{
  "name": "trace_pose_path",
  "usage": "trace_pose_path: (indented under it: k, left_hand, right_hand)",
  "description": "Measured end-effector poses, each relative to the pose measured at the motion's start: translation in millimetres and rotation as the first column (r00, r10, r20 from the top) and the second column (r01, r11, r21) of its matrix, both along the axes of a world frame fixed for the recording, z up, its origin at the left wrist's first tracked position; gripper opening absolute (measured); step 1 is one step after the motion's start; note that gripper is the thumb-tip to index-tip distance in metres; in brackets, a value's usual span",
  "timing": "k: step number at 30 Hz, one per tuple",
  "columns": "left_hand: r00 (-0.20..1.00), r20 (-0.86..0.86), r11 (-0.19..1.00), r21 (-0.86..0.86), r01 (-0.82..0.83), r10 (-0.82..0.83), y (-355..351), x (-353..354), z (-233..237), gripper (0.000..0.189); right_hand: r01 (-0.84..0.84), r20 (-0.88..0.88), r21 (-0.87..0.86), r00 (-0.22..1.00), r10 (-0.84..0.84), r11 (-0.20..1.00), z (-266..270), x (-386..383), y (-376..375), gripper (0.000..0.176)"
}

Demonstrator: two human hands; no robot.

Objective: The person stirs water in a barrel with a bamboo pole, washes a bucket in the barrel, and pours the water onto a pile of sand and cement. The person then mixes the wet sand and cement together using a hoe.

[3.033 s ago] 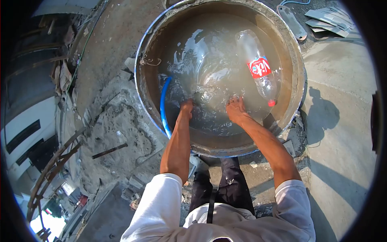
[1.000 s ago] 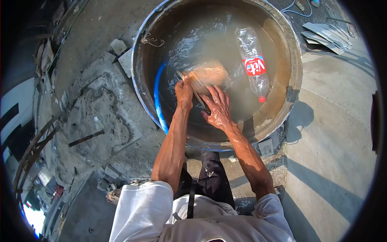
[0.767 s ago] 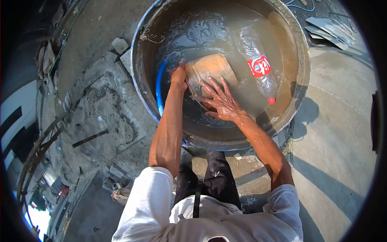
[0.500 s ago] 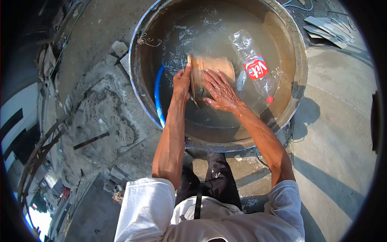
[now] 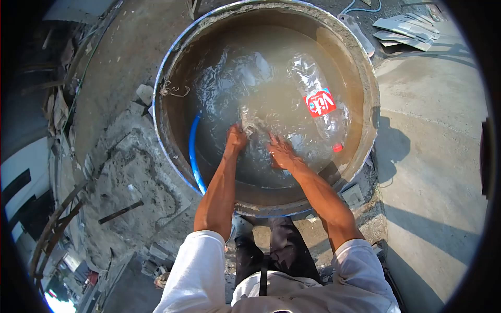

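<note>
tub (image 5: 369,94) of murky water (image 5: 235,83) | left hand (image 5: 236,140), right hand (image 5: 282,154) dipped at tub's near side, fingers submerged, grip cannot be told | bottle (image 5: 318,101) floats in tub's right half, long axis far-to-near, red cap just beside right hand | blue hose (image 5: 193,151) on tub's left wall

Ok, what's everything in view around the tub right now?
tub: one, grey rim, blue outside, centre
water: murky brown, in the tub
bottle: one, clear with red label and cap, floating at right
hose: one, blue, along the tub's inner left wall
wire: one, rusty, on the left rim
sheets: a few, grey, on the ground top right
rod: one, dark, on the rubble at left
tile: one, grey, on the ground at the tub's lower right
left hand: dipped in the water, grip hidden
right hand: dipped in the water beside it, grip hidden
</note>
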State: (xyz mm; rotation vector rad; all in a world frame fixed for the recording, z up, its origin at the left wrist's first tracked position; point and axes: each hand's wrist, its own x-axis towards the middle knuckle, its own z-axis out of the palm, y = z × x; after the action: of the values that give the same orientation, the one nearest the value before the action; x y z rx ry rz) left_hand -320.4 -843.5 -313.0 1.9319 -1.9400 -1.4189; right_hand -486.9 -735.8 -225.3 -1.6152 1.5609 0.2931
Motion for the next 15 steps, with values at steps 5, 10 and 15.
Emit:
trace_pose_path:
  k: [5, 10, 15]
  left_hand:
    - [0.9, -0.435, 0.949, -0.297, -0.109, -0.033, 27, -18, -39, 0.02]
    - [0.797, -0.41, 0.87, 0.409, -0.275, 0.444, -4, -39, 116, 0.043]
    - [0.67, -0.428, 0.741, 0.61, -0.28, 0.606, -8, -53, 164, 0.05]
  right_hand:
    - [0.839, 0.21, 0.491, 0.146, -0.967, 0.234, -89, 22, 22, 0.071]
    - [0.8, 0.054, 0.6, -0.072, -0.996, -0.026, -15, 6, -23, 0.088]
    - [0.772, 0.229, 0.623, -0.333, -0.914, -0.125, -15, 4, 2, 0.067]
